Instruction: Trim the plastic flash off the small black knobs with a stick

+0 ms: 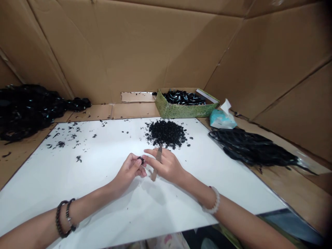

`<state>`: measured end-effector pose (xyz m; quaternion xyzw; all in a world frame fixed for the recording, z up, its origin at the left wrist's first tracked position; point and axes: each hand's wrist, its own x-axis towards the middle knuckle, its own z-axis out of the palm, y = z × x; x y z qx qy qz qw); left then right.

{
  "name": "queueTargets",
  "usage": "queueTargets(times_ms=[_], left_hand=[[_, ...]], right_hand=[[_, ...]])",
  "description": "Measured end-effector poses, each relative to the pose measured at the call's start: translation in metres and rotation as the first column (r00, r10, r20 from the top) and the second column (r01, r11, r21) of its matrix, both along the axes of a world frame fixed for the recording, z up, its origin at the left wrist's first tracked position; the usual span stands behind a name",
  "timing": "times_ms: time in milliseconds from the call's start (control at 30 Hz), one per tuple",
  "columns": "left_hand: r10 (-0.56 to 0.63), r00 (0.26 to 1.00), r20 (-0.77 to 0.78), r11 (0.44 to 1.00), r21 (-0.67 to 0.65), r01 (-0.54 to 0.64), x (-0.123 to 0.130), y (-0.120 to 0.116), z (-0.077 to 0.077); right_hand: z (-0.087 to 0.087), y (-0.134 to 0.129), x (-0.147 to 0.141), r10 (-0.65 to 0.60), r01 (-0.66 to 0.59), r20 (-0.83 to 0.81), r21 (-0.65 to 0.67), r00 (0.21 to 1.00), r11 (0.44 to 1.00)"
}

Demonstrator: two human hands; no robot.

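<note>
Between thumb and fingers, my left hand (134, 166) pinches a small black piece (141, 159) above the white board (109, 207). My right hand (164, 164) is just to its right, an index fingertip reaching the black piece. A narrow tool with a pointed, blade-like end (156, 162) lies across the right hand's fingers, its tip up and its brownish lower end below the palm; those fingers are closed around it. Just beyond the hands sits a pile of small black pieces (167, 133).
A green box (186, 111) of black parts stands at the back, beside a blue tissue pack (223, 119). Black strips in a bag (254, 147) lie right; a dark heap (28, 110) is left. Black scraps (61, 144) dot the board's left. Cardboard walls (155, 45) rise behind.
</note>
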<state>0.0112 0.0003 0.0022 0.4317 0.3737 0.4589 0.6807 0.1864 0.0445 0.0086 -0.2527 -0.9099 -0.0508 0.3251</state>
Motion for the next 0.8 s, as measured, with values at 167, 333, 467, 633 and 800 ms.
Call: queueTargets(times_ms=[167, 333, 467, 633, 800], left_hand=[[-0.067, 0.997, -0.037, 0.997, 0.031, 0.069, -0.001, 0.003, -0.002], [-0.084, 0.975, -0.206, 0.990, 0.097, 0.106, -0.001, 0.002, -0.004], [-0.108, 0.924, -0.367, 0.973, 0.152, 0.174, -0.002, -0.003, -0.003], [-0.145, 0.936, -0.322, 0.953, 0.209, 0.220, -0.003, -0.006, -0.001], [-0.073, 0.991, -0.112, 0.991, 0.102, 0.085, -0.002, 0.001, 0.002]], right_hand=[[0.001, 0.001, 0.001, 0.007, -0.007, 0.010, -0.007, 1.000, 1.000], [0.007, -0.006, 0.001, 0.018, -0.053, -0.138, -0.255, 0.990, 0.966], [0.009, -0.012, -0.005, -0.099, -0.196, -0.377, -0.667, 0.921, 0.719], [0.003, -0.010, -0.011, -0.361, -0.470, -0.542, -0.840, 0.759, 0.271], [0.008, -0.010, -0.013, -0.471, -0.516, -0.544, -0.833, 0.694, 0.201]])
